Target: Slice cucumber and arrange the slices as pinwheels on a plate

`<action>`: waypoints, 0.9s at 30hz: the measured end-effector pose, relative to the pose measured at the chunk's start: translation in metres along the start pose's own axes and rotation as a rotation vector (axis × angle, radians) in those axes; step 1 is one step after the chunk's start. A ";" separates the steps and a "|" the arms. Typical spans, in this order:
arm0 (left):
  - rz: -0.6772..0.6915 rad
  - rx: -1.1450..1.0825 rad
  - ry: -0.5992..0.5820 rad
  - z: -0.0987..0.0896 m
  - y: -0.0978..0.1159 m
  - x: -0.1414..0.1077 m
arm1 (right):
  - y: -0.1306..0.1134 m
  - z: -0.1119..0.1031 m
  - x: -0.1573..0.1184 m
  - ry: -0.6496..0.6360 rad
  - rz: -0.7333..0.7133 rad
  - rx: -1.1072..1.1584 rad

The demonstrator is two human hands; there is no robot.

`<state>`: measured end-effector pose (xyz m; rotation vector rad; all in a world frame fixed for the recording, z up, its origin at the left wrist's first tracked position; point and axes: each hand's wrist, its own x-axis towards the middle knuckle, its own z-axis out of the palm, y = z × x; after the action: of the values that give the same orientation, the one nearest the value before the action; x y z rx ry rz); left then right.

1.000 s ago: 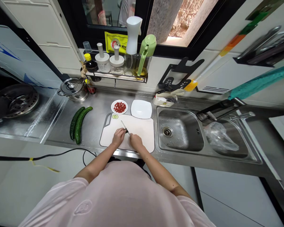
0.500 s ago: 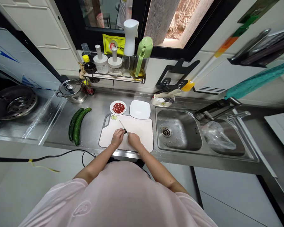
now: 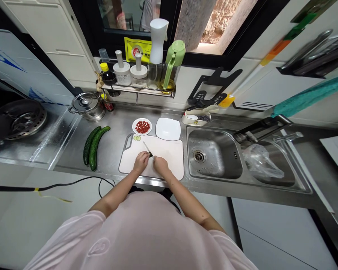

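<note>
Over the cutting board [image 3: 124, 164], white with a grey handle, both of my hands work close together. My right hand [image 3: 160, 165] is closed round the handle of a knife [image 3: 146, 146], its thin blade slanting away to the upper left. Beside it my left hand [image 3: 141, 162] is closed on a small dark green piece of cucumber [image 3: 150, 154], mostly covered by the fingers and touching the blade. Two or so pale cucumber slices [image 3: 137, 138] lie at the board's far left corner. Two whole cucumbers [image 3: 94, 148] rest on the steel counter to the left.
Behind the board stand a round plate [image 3: 134, 131] of chopped red bits and a white square dish [image 3: 168, 129]. On the right is the sink [image 3: 214, 153], with a plastic bag [image 3: 260, 161] in its second basin. A lidded pot [image 3: 87, 107] and a wok [image 3: 17, 118] are at left.
The view has shifted slightly, so the scene sits a little further right and higher. Both hands stay at the same place on the board, with the knife between them.
</note>
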<state>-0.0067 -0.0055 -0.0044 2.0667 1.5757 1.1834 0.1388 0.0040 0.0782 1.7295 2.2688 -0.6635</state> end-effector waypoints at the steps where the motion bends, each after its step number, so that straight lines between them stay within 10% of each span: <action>1: -0.002 -0.003 -0.001 0.000 0.000 0.000 | 0.000 0.000 -0.001 0.001 0.003 0.002; 27: -0.001 -0.015 -0.011 -0.002 0.003 0.001 | 0.017 0.008 -0.035 -0.070 0.046 -0.018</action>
<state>-0.0066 -0.0066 -0.0009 2.0597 1.5580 1.1783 0.1640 -0.0264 0.0824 1.7175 2.1749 -0.6810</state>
